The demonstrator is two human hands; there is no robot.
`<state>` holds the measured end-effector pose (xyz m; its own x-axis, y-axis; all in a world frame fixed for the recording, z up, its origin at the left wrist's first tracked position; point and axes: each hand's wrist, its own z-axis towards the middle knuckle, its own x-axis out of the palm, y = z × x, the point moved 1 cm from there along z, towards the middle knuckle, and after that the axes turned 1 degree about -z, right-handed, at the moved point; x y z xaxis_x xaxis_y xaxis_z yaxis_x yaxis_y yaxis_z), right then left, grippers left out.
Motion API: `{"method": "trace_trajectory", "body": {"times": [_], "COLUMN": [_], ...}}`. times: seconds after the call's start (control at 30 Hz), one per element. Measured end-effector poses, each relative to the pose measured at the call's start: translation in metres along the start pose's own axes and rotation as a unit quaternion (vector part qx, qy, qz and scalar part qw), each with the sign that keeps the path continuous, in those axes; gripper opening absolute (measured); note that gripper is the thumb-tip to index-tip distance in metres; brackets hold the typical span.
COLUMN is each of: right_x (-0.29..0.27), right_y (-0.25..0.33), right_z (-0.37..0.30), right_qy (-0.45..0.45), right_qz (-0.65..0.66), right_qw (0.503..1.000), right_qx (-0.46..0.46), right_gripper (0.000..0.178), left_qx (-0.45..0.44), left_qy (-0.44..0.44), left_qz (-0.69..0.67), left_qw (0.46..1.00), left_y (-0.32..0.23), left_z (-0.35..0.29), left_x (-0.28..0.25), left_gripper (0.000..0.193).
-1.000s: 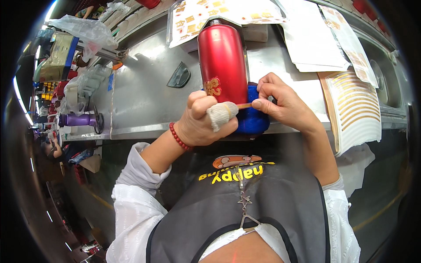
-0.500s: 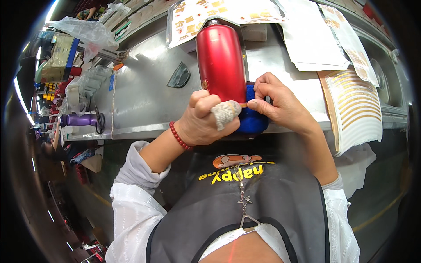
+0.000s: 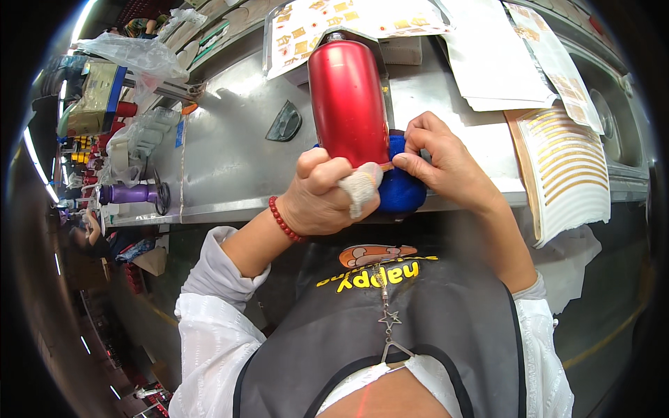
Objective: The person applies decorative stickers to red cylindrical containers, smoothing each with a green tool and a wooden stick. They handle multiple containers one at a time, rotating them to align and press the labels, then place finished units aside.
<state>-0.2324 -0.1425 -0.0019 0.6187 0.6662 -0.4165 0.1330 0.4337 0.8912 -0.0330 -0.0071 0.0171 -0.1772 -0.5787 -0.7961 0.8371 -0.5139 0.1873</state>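
A glossy red metal bottle [image 3: 348, 97] lies with its neck pointing away from me and its base toward me, resting on a blue padded support [image 3: 404, 189]. A thin gold-orange strip [image 3: 386, 167] runs across the bottle near its base. My left hand [image 3: 313, 191] is closed at the strip's left end, its fingers curled; one finger wears a pale cloth cover [image 3: 360, 189]. My right hand [image 3: 446, 167] pinches the strip's right end between thumb and finger beside the blue support. The left fingertips are partly hidden.
At right, a white sheet with curved gold strips [image 3: 568, 167] overhangs the metal table [image 3: 230, 153], near white papers [image 3: 491, 63]. A small dark curved piece [image 3: 284, 122] lies left of the bottle. Patterned paper [image 3: 300, 35] stands behind it; a purple cylinder [image 3: 129, 194] is far left.
The bottle has shifted very slightly leftward. My left hand's cloth-covered finger has tilted downward and sits a little lower; the right hand stays nearly in place, still pinching the strip.
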Motion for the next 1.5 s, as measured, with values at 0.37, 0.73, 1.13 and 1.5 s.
{"method": "trace_trajectory", "body": {"times": [0.37,0.73,1.13,1.5], "right_x": [0.008,0.04,0.039,0.041], "right_y": [0.01,0.018,0.018,0.019], "right_z": [-0.02,-0.045,-0.044,-0.043], "right_qy": [-0.103,-0.14,-0.13,-0.135], "right_qz": [-0.045,-0.133,-0.13,-0.145], "right_qw": [0.989,0.96,0.964,0.959], "right_qx": [-0.095,-0.202,-0.194,-0.202], "right_gripper": [0.016,0.061,0.063,0.06], "left_qx": [-0.151,-0.379,-0.413,-0.419], "left_qy": [-0.057,-0.094,-0.119,-0.074], "left_qz": [-0.074,-0.332,-0.433,-0.389], "left_qw": [0.984,0.859,0.792,0.817], "left_y": [0.003,-0.007,-0.006,-0.004], "left_z": [-0.001,0.007,0.017,0.021], "left_x": [-0.004,0.002,0.006,0.005], "left_gripper": [0.056,0.071,0.079,0.084]}}
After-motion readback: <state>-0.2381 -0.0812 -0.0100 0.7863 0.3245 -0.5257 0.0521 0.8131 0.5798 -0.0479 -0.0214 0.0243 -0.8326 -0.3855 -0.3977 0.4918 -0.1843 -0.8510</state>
